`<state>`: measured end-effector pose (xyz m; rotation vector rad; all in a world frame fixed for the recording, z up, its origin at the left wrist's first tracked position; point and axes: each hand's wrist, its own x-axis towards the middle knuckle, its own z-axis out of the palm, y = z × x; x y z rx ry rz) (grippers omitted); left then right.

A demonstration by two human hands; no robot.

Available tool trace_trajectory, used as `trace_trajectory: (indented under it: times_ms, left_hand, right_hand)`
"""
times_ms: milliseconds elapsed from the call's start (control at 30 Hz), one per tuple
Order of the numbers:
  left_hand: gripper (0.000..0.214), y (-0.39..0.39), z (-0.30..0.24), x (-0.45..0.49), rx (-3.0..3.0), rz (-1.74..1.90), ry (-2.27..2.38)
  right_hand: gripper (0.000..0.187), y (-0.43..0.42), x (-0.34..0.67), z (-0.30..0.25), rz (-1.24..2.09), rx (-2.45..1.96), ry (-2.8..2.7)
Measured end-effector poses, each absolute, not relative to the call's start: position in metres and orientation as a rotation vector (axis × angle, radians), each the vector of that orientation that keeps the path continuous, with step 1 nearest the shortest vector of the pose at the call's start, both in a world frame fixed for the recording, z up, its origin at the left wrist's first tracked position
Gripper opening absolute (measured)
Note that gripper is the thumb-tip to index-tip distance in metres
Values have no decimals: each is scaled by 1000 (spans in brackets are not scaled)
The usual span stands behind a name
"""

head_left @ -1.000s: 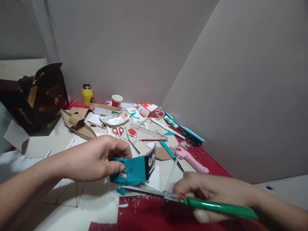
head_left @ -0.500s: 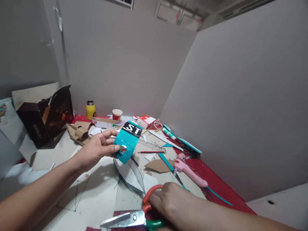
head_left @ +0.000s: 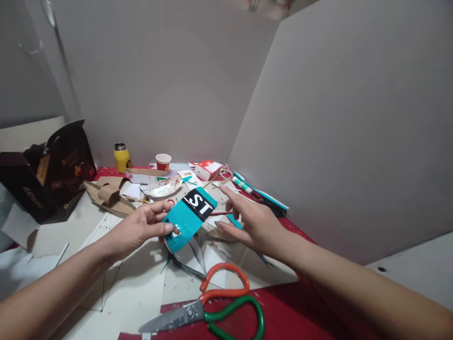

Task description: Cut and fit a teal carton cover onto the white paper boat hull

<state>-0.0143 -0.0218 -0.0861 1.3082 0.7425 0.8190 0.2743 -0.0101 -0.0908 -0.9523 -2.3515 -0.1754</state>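
Observation:
Pinched between the thumb and fingers of my left hand (head_left: pixel 143 226) is a teal piece of printed card (head_left: pixel 191 217) with a black band lettered "ST" and a small hole near the thumb. Just to the card's right, my right hand (head_left: pixel 249 215) hovers with fingers apart, holding nothing. A pair of scissors (head_left: pixel 189 311) with one orange and one green handle lies at the front, blades pointing left. Beneath the card, a curved grey-white strip (head_left: pixel 196 257) rests on the table, partly hidden.
A dark box (head_left: pixel 49 174) stands at left. Along the back are a yellow bottle (head_left: pixel 122 158), a paper cup (head_left: pixel 163 163) and a red-white box (head_left: pixel 208 169). Brown card scraps (head_left: pixel 109 192) and a glue stick (head_left: pixel 242 183) lie about. Grey walls enclose the back and right.
My right hand has let go of the scissors and moved up beside the card. The scissors now lie on the table. The card has tilted further right in my left hand.

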Motion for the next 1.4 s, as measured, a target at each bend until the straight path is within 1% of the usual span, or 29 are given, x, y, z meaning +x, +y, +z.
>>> trace_trajectory:
  times_ms: [33, 100, 167, 233, 333, 533, 633, 767, 933, 1067, 1233, 1400]
  left_hand:
    - [31, -22, -88, -13, 1294, 786, 735]
    - [32, -21, -90, -12, 1262, 736, 738]
    - [29, -18, -93, -12, 1248, 725, 754]
    - [25, -14, -95, -14, 1265, 743, 773]
    - [22, -8, -98, -19, 1341, 757, 811]
    - [20, -4, -105, -18, 1462, 723, 914]
    - [21, -6, -107, -14, 1496, 722, 943]
    - [24, -7, -107, -12, 1571, 719, 966]
    - [16, -6, -110, -12, 1690, 645, 1042]
    - [15, -4, -114, -14, 1698, 575, 1056]
    - [12, -3, -116, -13, 1664, 603, 1054]
    - [12, -3, -120, -11, 1698, 638, 1093]
  right_hand:
    - [59, -1, 270, -94, -230, -941, -2385]
    - [44, 13, 260, -100, -221, -927, -2478]
    - [30, 19, 250, -104, -114, -937, -2523]
    - [23, 19, 242, -106, 4, -967, -2506]
    - [22, 10, 233, -105, 123, -1009, -2479]
    - [21, -6, 221, -107, 611, -1150, -2500]
    - [17, -5, 220, -115, 677, -1223, -2497]
    - [16, -2, 221, -122, 701, -1262, -2519]
    - [14, 0, 220, -123, 687, -1303, -2614]
    - [13, 2, 219, -125, 617, -1347, -2679]
    - [14, 4, 216, -123, 505, -1346, -2712]
    - [16, 5, 211, -118, 483, -1414, -2732]
